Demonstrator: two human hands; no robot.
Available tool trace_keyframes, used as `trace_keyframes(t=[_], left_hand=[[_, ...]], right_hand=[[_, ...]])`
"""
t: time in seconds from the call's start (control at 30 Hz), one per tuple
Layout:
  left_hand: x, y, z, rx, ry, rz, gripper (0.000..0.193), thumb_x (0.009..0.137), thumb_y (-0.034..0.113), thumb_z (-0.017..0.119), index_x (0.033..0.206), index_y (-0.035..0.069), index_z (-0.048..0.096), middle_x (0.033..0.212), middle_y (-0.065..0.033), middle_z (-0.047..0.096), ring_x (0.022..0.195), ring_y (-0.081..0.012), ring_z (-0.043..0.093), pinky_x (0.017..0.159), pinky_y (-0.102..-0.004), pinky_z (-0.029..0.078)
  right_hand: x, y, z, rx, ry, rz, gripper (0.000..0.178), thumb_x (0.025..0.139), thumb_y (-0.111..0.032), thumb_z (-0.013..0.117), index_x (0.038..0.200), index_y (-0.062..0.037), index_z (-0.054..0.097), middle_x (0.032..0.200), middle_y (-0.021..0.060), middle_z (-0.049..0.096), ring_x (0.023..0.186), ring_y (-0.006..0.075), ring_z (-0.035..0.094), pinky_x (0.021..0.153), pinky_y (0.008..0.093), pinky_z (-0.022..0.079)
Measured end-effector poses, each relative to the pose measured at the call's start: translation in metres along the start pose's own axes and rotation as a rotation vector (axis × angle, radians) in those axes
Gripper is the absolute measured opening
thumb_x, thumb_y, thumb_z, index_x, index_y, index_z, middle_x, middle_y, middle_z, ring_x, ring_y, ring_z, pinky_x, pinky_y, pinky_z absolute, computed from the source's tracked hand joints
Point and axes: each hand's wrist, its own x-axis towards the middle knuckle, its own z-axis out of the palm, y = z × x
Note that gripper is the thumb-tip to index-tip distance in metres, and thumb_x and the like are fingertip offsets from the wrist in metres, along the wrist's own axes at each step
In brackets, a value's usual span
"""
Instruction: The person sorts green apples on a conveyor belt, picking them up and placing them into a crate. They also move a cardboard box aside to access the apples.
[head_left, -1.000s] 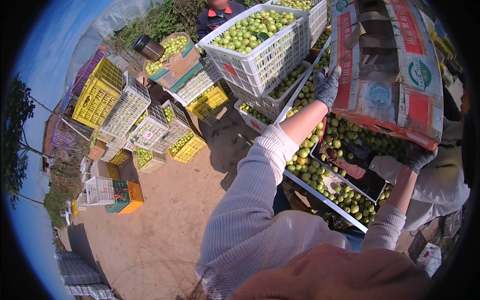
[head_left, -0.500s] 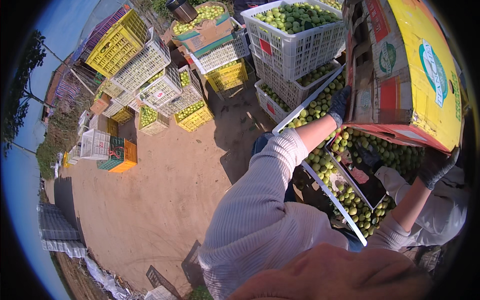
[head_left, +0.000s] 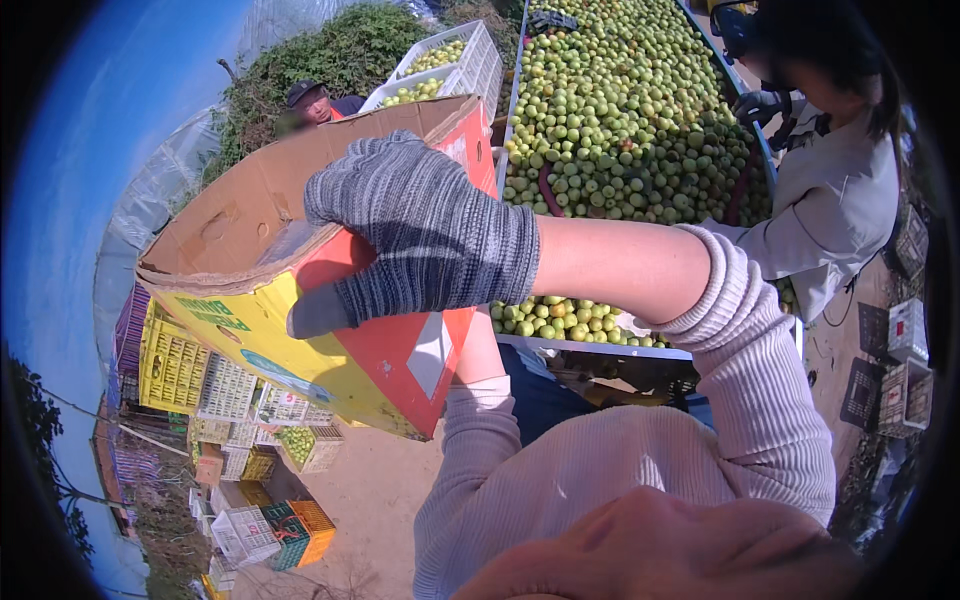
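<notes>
My gloved right hand (head_left: 425, 225), in a grey striped knit glove, is closed over the upper rim of a cardboard box (head_left: 340, 365). The thumb presses on the outer wall and the fingers lie over the edge. Yellow and red outside, bare brown inside, the box is held up tilted at the left, its open mouth facing up. No fruit shows in the visible part of its inside. My left forearm rises behind the box, which hides the left hand.
A long rimmed sorting table (head_left: 650, 350) full of green round fruit (head_left: 620, 120) stands ahead. A co-worker (head_left: 830, 190) leans at its right side; another person (head_left: 318, 103) is beyond the box. Crates of fruit (head_left: 425, 75) stand behind it. Stacked crates (head_left: 225, 385) are at left.
I have turned, and the box has swung from the right, over the fruit table, to the left. Its open mouth now shows. My left hand has gone out of sight behind it.
</notes>
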Motion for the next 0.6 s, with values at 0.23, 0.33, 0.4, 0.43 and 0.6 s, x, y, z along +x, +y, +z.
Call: trace_keyframes(t=[0.23, 0.33, 0.4, 0.43, 0.6], left_hand=[[-0.099, 0.07, -0.129, -0.005, 0.368, 0.117, 0.053, 0.094, 0.053, 0.061, 0.125, 0.011, 0.065, 0.127, -0.0101, 0.065, 0.117, -0.0267, 0.058, 0.099, -0.0436, 0.048], [-0.146, 0.103, -0.184, -0.052, 0.532, 0.239, 0.053, 0.094, 0.054, 0.061, 0.125, 0.011, 0.064, 0.129, -0.0104, 0.064, 0.119, -0.0269, 0.057, 0.1, -0.0441, 0.047], [-0.178, 0.128, -0.216, -0.077, 0.636, 0.335, 0.054, 0.094, 0.055, 0.061, 0.126, 0.012, 0.064, 0.13, -0.0106, 0.064, 0.12, -0.027, 0.057, 0.101, -0.0444, 0.047], [-0.192, 0.138, -0.23, -0.091, 0.686, 0.386, 0.054, 0.094, 0.055, 0.06, 0.126, 0.012, 0.064, 0.131, -0.0107, 0.063, 0.121, -0.0271, 0.056, 0.101, -0.0446, 0.046], [-0.246, 0.191, -0.271, -0.152, 0.871, 0.629, 0.055, 0.093, 0.056, 0.06, 0.127, 0.013, 0.064, 0.134, -0.0112, 0.062, 0.124, -0.0274, 0.055, 0.103, -0.0454, 0.045]], right_hand=[[-0.014, -0.045, 0.119, 0.243, -0.515, 0.123, 0.079, 0.077, -0.073, 0.067, 0.115, -0.0038, 0.066, 0.104, 0.0181, 0.066, 0.104, 0.0373, 0.06, 0.092, 0.0497, 0.044], [-0.045, -0.044, 0.177, 0.332, -0.542, 0.087, 0.075, 0.08, -0.068, 0.068, 0.122, -0.0065, 0.065, 0.113, 0.0156, 0.065, 0.108, 0.0368, 0.06, 0.095, 0.0508, 0.044], [-0.08, -0.031, 0.202, 0.371, -0.451, 0.086, 0.072, 0.081, -0.066, 0.068, 0.125, -0.0084, 0.064, 0.118, 0.0141, 0.064, 0.11, 0.0361, 0.06, 0.095, 0.0505, 0.044], [-0.101, -0.025, 0.208, 0.357, -0.496, 0.123, 0.071, 0.082, -0.065, 0.068, 0.127, -0.0093, 0.064, 0.12, 0.0134, 0.064, 0.111, 0.0358, 0.06, 0.095, 0.0504, 0.044], [-0.218, 0.045, 0.158, 0.356, -0.602, 0.42, 0.058, 0.087, -0.047, 0.072, 0.131, -0.0111, 0.062, 0.123, 0.0157, 0.063, 0.112, 0.0374, 0.062, 0.093, 0.0467, 0.051]])
